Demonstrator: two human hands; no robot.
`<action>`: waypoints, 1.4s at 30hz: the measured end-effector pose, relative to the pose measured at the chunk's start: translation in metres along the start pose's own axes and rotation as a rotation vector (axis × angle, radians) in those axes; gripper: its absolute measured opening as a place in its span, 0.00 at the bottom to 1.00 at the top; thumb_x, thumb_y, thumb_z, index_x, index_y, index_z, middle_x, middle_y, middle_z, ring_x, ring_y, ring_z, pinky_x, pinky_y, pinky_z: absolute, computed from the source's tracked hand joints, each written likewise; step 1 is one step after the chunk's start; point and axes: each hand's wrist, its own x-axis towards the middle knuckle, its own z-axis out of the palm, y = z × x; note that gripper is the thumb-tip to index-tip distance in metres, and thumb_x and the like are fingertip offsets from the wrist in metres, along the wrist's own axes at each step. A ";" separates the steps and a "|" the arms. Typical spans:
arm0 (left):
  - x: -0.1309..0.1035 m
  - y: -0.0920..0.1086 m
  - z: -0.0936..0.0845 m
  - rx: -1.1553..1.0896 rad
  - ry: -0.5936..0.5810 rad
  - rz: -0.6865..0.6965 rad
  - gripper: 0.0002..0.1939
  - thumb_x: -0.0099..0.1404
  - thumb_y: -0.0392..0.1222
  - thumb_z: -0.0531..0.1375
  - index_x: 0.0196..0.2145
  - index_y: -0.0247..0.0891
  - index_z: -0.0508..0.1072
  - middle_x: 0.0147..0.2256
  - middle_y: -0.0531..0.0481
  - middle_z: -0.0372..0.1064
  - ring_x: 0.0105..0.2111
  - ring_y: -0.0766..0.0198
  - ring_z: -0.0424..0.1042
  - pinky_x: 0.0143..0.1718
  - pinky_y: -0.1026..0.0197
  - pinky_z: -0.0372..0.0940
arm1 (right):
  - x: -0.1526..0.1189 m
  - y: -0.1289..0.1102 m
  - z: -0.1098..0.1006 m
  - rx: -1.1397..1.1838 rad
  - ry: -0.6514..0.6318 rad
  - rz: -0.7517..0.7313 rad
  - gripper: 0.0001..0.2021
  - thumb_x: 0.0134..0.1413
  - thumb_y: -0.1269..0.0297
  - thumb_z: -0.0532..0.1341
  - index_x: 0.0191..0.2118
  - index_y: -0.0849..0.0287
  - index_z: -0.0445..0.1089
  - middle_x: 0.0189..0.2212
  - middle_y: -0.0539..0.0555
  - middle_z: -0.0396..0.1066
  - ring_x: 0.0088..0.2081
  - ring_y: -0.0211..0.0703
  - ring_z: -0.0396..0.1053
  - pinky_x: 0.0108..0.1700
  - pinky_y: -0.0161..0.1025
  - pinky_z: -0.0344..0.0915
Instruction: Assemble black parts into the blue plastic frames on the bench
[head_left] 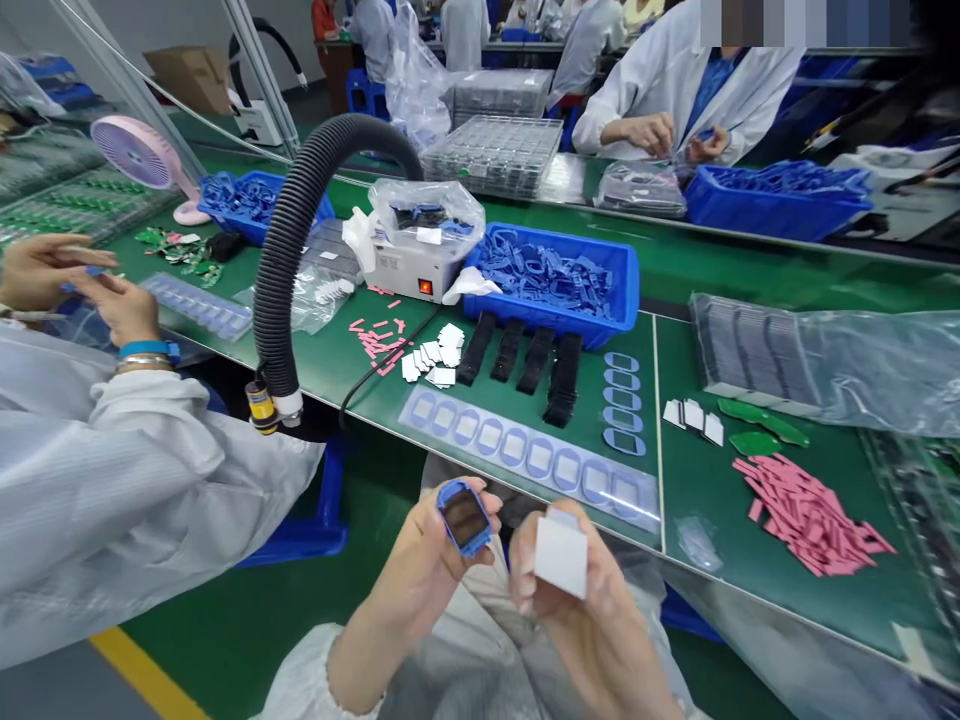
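My left hand is closed around a small blue plastic frame with a dark brown panel inside it. Just to the right, my right hand pinches a white square pad, its flat face turned toward me. The two hands are close together but apart, in front of the table edge. Beyond them lies a clear plastic strip tray with a row of rounded recesses, some with pale squares in them. Several blue oval rings are lined up to its right.
A blue bin of blue frames stands beyond black strips. White pads and pink strips lie on the green table. A black flexible hose arches at left, near a co-worker's hands. Another co-worker sits opposite.
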 end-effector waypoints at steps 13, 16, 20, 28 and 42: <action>0.009 -0.032 0.056 -0.006 -0.136 0.030 0.14 0.55 0.47 0.65 0.39 0.42 0.76 0.37 0.53 0.76 0.38 0.65 0.74 0.37 0.69 0.69 | -0.004 -0.030 -0.024 0.256 -0.053 -0.101 0.10 0.55 0.56 0.60 0.37 0.56 0.73 0.30 0.50 0.70 0.29 0.29 0.67 0.32 0.24 0.67; 0.010 -0.040 0.065 0.011 -0.139 0.016 0.14 0.54 0.47 0.65 0.40 0.43 0.76 0.36 0.52 0.76 0.37 0.65 0.75 0.37 0.69 0.69 | -0.006 -0.039 -0.029 0.262 -0.024 -0.114 0.10 0.54 0.56 0.61 0.35 0.56 0.74 0.29 0.50 0.70 0.28 0.29 0.67 0.31 0.24 0.67; 0.012 -0.050 0.074 0.047 -0.144 0.018 0.14 0.53 0.46 0.66 0.39 0.43 0.76 0.38 0.53 0.76 0.36 0.66 0.75 0.40 0.69 0.68 | -0.012 -0.048 -0.040 0.162 0.036 -0.159 0.11 0.54 0.54 0.61 0.37 0.53 0.74 0.28 0.50 0.71 0.27 0.30 0.68 0.30 0.25 0.68; 0.014 -0.067 0.078 0.235 -0.167 0.072 0.16 0.55 0.45 0.65 0.42 0.45 0.75 0.42 0.51 0.75 0.41 0.64 0.74 0.43 0.68 0.68 | -0.039 -0.064 -0.065 -0.771 0.326 -0.784 0.09 0.53 0.63 0.63 0.41 0.53 0.72 0.35 0.53 0.72 0.37 0.44 0.70 0.36 0.40 0.70; 0.018 -0.088 0.081 0.261 -0.084 -0.014 0.16 0.51 0.45 0.68 0.39 0.45 0.77 0.39 0.50 0.76 0.40 0.64 0.74 0.42 0.69 0.65 | -0.050 -0.070 -0.067 -1.402 0.284 -1.031 0.22 0.48 0.75 0.65 0.49 0.49 0.69 0.41 0.52 0.71 0.45 0.50 0.66 0.40 0.47 0.69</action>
